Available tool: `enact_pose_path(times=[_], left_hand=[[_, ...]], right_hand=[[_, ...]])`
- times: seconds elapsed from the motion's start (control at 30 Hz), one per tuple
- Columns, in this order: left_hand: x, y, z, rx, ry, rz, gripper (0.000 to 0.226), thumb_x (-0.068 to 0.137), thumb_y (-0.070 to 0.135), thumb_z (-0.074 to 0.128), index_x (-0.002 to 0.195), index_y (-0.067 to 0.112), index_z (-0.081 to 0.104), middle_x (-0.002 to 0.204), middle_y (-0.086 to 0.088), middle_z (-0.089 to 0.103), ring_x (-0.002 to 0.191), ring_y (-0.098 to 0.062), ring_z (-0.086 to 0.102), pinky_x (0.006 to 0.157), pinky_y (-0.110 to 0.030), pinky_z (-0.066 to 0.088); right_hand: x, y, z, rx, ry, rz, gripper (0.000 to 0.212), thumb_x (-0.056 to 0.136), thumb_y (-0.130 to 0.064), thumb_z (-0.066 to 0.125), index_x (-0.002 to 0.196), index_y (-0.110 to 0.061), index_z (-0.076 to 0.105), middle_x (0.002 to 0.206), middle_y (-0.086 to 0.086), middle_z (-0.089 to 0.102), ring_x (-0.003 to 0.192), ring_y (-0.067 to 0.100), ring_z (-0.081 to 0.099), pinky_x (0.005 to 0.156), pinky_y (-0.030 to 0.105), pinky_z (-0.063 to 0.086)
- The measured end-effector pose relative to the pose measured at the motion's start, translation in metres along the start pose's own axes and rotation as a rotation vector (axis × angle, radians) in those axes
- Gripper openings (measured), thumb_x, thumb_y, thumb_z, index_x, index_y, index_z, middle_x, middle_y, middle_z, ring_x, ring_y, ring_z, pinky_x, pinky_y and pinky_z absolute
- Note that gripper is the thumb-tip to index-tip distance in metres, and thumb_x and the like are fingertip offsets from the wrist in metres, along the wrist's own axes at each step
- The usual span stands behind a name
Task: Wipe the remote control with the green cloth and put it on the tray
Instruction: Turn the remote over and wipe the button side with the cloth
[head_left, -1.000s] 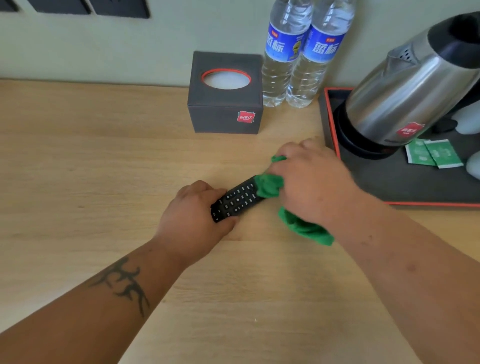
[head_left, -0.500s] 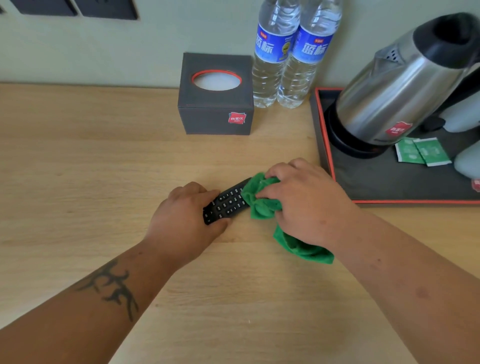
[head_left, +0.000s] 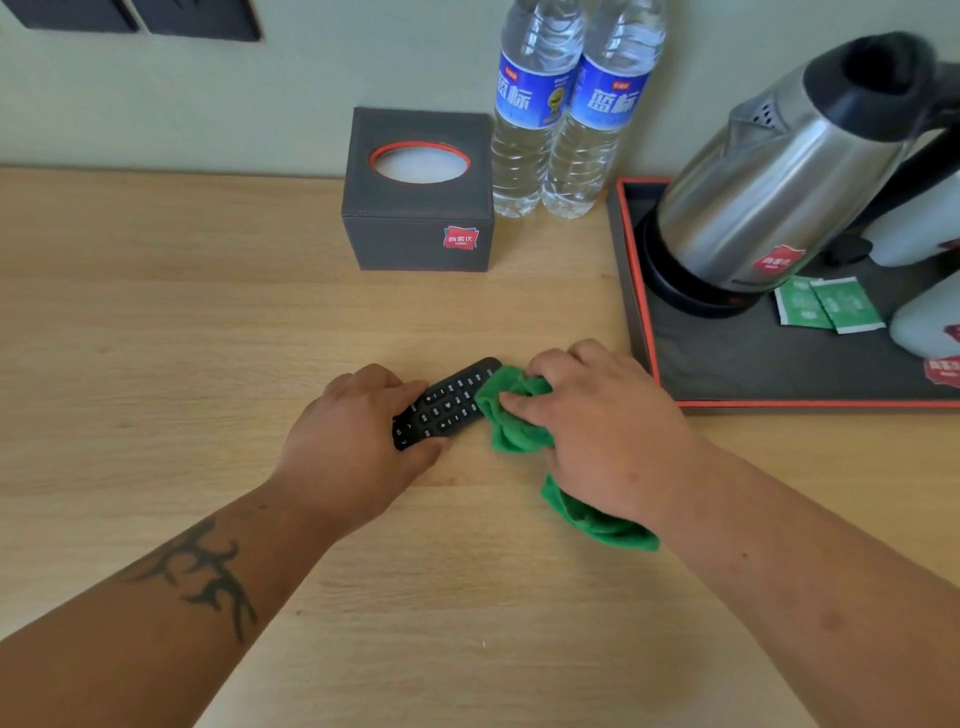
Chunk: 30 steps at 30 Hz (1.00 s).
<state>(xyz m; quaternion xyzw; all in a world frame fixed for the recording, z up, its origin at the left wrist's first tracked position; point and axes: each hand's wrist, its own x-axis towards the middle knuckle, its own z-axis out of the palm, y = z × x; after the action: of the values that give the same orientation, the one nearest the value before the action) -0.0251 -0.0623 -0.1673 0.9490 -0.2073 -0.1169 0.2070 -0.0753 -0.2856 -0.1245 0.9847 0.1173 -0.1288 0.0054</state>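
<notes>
A black remote control (head_left: 451, 402) lies slanted on the wooden table, buttons up. My left hand (head_left: 353, 447) grips its near end. My right hand (head_left: 597, 431) holds a bunched green cloth (head_left: 511, 415) pressed against the remote's right side; the cloth's tail hangs out below my wrist. The remote's far tip shows above the cloth. The dark tray with an orange rim (head_left: 641, 322) sits just right of my right hand.
On the tray stand a steel kettle (head_left: 779, 192), two green sachets (head_left: 826, 306) and white cups at the right edge. A dark tissue box (head_left: 418, 228) and two water bottles (head_left: 550, 114) stand by the wall behind the remote.
My right hand with the cloth has slid down along the remote toward my left hand, then shifted slightly to its right side. The remote's far tip is now uncovered.
</notes>
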Motion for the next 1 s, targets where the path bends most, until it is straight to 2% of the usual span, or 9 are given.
enact_pose_path(times=[0.2, 0.33, 0.47, 0.6, 0.73, 0.87, 1.0], left_hand=[[0.001, 0.001, 0.0, 0.003, -0.007, 0.001, 0.053, 0.08, 0.055, 0.065, 0.129, 0.034, 0.058, 0.103, 0.013, 0.055, 0.098, -0.011, 0.05, 0.077, -0.032, 0.048], [0.002, 0.0, -0.001, 0.014, -0.01, 0.013, 0.053, 0.08, 0.053, 0.066, 0.128, 0.033, 0.06, 0.105, 0.01, 0.057, 0.099, -0.014, 0.051, 0.078, -0.034, 0.049], [0.002, 0.0, -0.002, 0.015, -0.009, 0.028, 0.054, 0.08, 0.055, 0.065, 0.13, 0.033, 0.059, 0.109, 0.011, 0.058, 0.102, -0.014, 0.052, 0.083, -0.034, 0.05], [0.002, -0.002, -0.002, -0.005, -0.009, 0.049, 0.035, 0.079, 0.056, 0.063, 0.108, 0.037, 0.065, 0.092, 0.01, 0.056, 0.089, -0.016, 0.053, 0.072, -0.036, 0.052], [0.005, -0.005, -0.001, 0.007, -0.03, 0.076, 0.033, 0.075, 0.059, 0.056, 0.097, 0.036, 0.066, 0.083, 0.01, 0.053, 0.081, -0.016, 0.053, 0.064, -0.037, 0.052], [0.004, -0.004, -0.001, -0.004, -0.016, 0.062, 0.032, 0.077, 0.054, 0.062, 0.102, 0.035, 0.066, 0.086, 0.009, 0.054, 0.084, -0.018, 0.054, 0.066, -0.037, 0.052], [0.003, -0.002, -0.002, -0.01, -0.014, 0.05, 0.043, 0.078, 0.053, 0.065, 0.118, 0.037, 0.064, 0.095, 0.01, 0.056, 0.093, -0.017, 0.053, 0.075, -0.038, 0.052]], right_hand=[[0.028, 0.002, -0.014, 0.056, 0.086, 0.108, 0.054, 0.088, -0.033, 0.055, 0.141, -0.043, 0.047, 0.131, -0.003, 0.049, 0.111, 0.026, 0.042, 0.094, 0.046, 0.043], [0.025, -0.007, -0.008, 0.006, 0.029, 0.055, 0.053, 0.088, -0.032, 0.053, 0.14, -0.042, 0.049, 0.125, -0.001, 0.05, 0.108, 0.026, 0.042, 0.091, 0.045, 0.044], [0.012, 0.003, -0.018, 0.02, -0.019, 0.081, 0.044, 0.084, -0.034, 0.057, 0.127, -0.042, 0.061, 0.119, -0.004, 0.051, 0.107, 0.023, 0.042, 0.089, 0.042, 0.044], [0.022, -0.022, -0.032, 0.086, 0.013, -0.023, 0.042, 0.08, -0.04, 0.057, 0.122, -0.04, 0.064, 0.105, -0.004, 0.048, 0.1, 0.021, 0.042, 0.084, 0.04, 0.045], [0.037, -0.046, -0.033, 0.034, -0.097, -0.14, 0.032, 0.081, -0.04, 0.057, 0.112, -0.038, 0.066, 0.097, -0.004, 0.047, 0.095, 0.021, 0.042, 0.077, 0.037, 0.044], [0.042, -0.032, -0.036, 0.01, -0.184, -0.118, 0.032, 0.079, -0.036, 0.056, 0.109, -0.039, 0.066, 0.085, -0.007, 0.042, 0.089, 0.02, 0.043, 0.069, 0.034, 0.038], [0.039, -0.014, -0.04, -0.017, -0.216, -0.069, 0.04, 0.077, -0.038, 0.054, 0.115, -0.039, 0.065, 0.09, -0.007, 0.046, 0.09, 0.019, 0.042, 0.071, 0.034, 0.037]])
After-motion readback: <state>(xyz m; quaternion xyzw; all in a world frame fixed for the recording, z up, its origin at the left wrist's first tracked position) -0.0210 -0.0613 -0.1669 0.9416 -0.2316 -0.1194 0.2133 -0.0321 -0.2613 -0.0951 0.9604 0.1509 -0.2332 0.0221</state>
